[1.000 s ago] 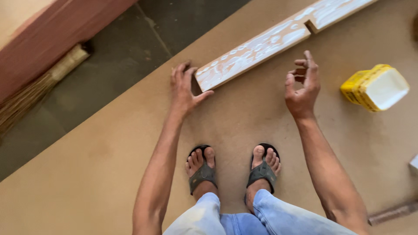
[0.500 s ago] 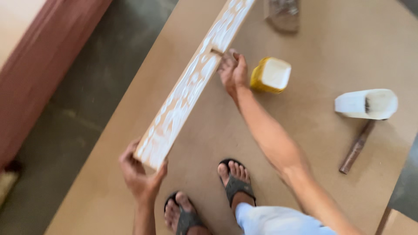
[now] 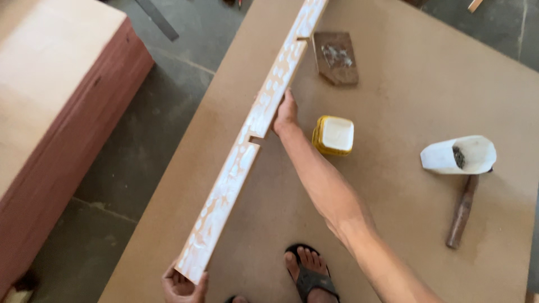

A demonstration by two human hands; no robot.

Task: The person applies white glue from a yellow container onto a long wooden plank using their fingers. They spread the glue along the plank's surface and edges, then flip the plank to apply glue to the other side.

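Note:
A long narrow wooden strip, smeared with white glue and cut with notches along one edge, is lifted above a large brown board on the floor. My left hand grips its near end at the bottom of the view. My right hand holds its right edge near the middle, just past a notch. The strip runs diagonally away from me toward the top of the view. My sandalled foot stands on the board.
A yellow tub of white glue sits close to my right hand. A dark block lies farther off. A white container and a wooden-handled hammer lie at the right. A stack of reddish boards stands on the left.
The strip went from lying flat on the board to being held up in both hands. The view has swung so the strip now points away from me.

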